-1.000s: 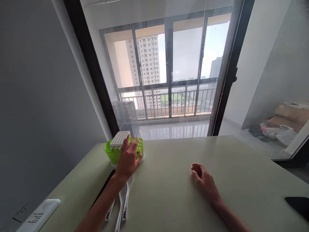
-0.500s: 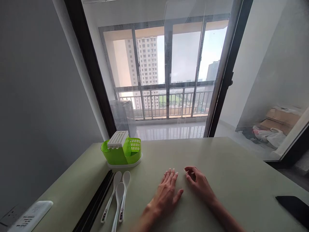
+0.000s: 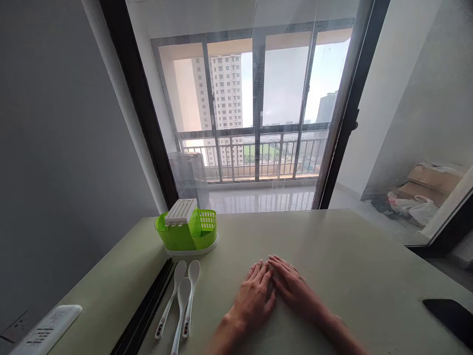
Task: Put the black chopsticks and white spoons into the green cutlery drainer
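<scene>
Both hands were laid flat on the desk (image 3: 351, 256), nothing held. The left hand (image 3: 254, 296) and right hand (image 3: 293, 288) were pressed side by side, fingers spread out wide, so no grip at all. Three white spoons (image 3: 181, 301) were left just off to the left, the green basket (image 3: 186, 231) parked beyond them.

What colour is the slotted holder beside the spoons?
Bright green holder with a white lid, clearest in the head view.
</scene>
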Demonstrator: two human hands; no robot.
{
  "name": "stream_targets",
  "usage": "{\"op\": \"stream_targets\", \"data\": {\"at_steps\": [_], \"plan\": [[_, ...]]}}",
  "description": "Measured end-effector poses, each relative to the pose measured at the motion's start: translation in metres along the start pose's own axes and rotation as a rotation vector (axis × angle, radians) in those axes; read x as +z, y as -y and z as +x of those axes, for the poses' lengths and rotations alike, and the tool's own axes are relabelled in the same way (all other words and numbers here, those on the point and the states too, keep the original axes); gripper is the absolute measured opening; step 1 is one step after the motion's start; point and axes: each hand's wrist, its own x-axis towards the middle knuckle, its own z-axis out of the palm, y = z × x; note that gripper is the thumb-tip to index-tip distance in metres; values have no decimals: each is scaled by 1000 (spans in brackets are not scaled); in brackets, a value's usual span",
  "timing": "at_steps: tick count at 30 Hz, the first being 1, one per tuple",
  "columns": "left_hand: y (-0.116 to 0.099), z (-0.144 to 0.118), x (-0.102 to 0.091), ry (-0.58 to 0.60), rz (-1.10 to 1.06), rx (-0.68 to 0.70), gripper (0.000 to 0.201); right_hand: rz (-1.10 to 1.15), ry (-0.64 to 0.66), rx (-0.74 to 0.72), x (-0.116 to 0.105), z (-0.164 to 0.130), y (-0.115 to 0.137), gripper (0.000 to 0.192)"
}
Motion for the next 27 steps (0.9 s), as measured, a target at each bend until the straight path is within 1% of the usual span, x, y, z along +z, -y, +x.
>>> {"op": "stream_targets", "data": {"at_steps": [11, 14, 19, 27], "plan": [[6, 0, 4, -6, -7, 3, 62, 0, -3, -35, 4, 1, -5, 50], [5, 1, 2, 10, -3, -5, 62, -15, 0, -23, 3, 1, -3, 49], [6, 0, 2, 1, -15, 3, 63, 11, -4, -26, 0, 2, 2, 48], [7, 0, 3, 0, -8, -5, 62, 5, -6, -16, 1, 2, 2, 48]]}}
